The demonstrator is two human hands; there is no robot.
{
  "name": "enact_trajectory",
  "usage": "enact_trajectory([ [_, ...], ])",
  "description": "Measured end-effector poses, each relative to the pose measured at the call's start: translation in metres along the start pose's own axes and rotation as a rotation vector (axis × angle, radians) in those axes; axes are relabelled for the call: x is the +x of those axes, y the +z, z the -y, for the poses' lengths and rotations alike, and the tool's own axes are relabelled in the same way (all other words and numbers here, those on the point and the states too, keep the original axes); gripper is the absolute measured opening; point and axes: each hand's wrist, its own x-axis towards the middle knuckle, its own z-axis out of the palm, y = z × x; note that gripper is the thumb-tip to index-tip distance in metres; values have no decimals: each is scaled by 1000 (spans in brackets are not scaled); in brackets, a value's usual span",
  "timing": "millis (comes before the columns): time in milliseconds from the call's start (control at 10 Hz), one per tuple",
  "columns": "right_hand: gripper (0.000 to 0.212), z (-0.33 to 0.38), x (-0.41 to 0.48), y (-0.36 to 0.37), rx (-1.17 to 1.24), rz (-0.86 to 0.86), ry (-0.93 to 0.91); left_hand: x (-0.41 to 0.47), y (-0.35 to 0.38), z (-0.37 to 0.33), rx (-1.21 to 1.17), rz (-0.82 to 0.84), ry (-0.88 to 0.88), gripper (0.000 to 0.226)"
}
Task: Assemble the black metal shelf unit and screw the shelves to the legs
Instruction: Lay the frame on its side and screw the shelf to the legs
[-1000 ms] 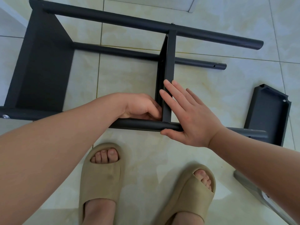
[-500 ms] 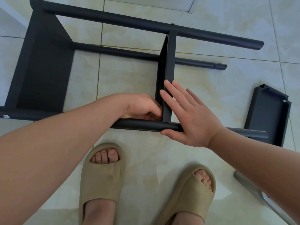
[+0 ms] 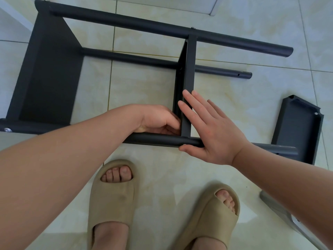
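The black shelf unit lies on its side on the tiled floor. An end shelf (image 3: 50, 73) and a middle shelf (image 3: 189, 69) stand between the far leg (image 3: 144, 26) and the near leg (image 3: 158, 140). My left hand (image 3: 158, 119) is curled into the inner corner where the middle shelf meets the near leg; its fingertips are hidden there. My right hand (image 3: 212, 130) lies flat against the shelf's other side, fingers spread, thumb under the near leg. A screw head (image 3: 7, 130) shows at the near leg's left end.
A loose black shelf (image 3: 297, 129) leans by the near leg's right end. A third leg (image 3: 129, 57) lies on the floor behind. My feet in beige sandals (image 3: 113, 199) stand just below the frame. A grey metal piece (image 3: 281, 212) lies at bottom right.
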Motion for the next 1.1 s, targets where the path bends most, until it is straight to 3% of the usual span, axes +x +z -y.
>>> enact_trajectory([
  [200,94,0,0,0,4,3,-1,2,2,1,69,-31,-7,28],
  [400,94,0,0,1,6,-1,-1,2,-1,2,0,0,32,28],
  [500,94,0,0,1,6,-2,-1,3,-1,2,-26,21,11,17],
  [600,94,0,0,1,7,-5,-1,2,0,1,3,29,-12,13],
  [800,94,0,-1,0,10,-8,1,0,4,-1,228,-99,36,27],
  [1100,94,0,0,-3,-19,14,13,0,4,-1,223,-97,28,24],
])
